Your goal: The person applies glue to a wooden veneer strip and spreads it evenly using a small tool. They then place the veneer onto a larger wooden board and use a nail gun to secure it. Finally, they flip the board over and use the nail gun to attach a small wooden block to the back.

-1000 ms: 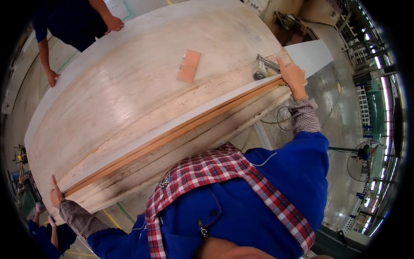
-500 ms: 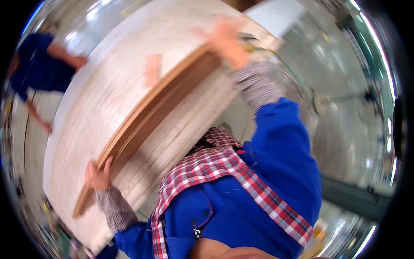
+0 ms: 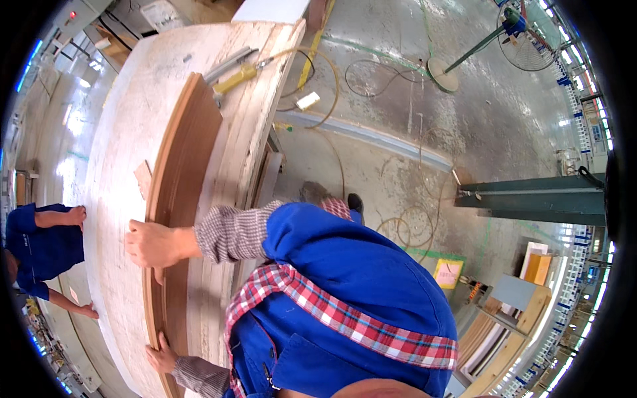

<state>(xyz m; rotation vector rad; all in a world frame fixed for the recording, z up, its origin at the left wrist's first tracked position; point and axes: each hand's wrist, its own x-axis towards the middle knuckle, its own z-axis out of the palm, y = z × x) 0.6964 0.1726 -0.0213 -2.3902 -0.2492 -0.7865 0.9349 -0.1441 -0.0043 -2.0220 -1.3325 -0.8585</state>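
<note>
A long brown wooden moulding (image 3: 180, 159) with a stepped profile lies along the pale worktable (image 3: 116, 179). My right hand (image 3: 158, 245) is closed over it near the middle, knuckles up. Nearer to me, my left hand (image 3: 161, 356) grips the same moulding at its edge, with the thumb on one side. A small flat piece of light wood (image 3: 142, 178) lies beside the moulding. By its far end rests a yellow-handled tool (image 3: 235, 79) joined to a hose, and next to that a grey metal bar (image 3: 229, 64).
Across the table stands another person in blue (image 3: 46, 242), with one hand near its edge. Hoses (image 3: 405, 229) loop over the floor on the right. A fan (image 3: 524, 40), a green steel beam (image 3: 531, 199) and a rack of boards (image 3: 501, 325) stand further right.
My right hand has come from the moulding's far end to its middle, nearer my left hand. The view has turned, and the moulding now runs more straight away from me.
</note>
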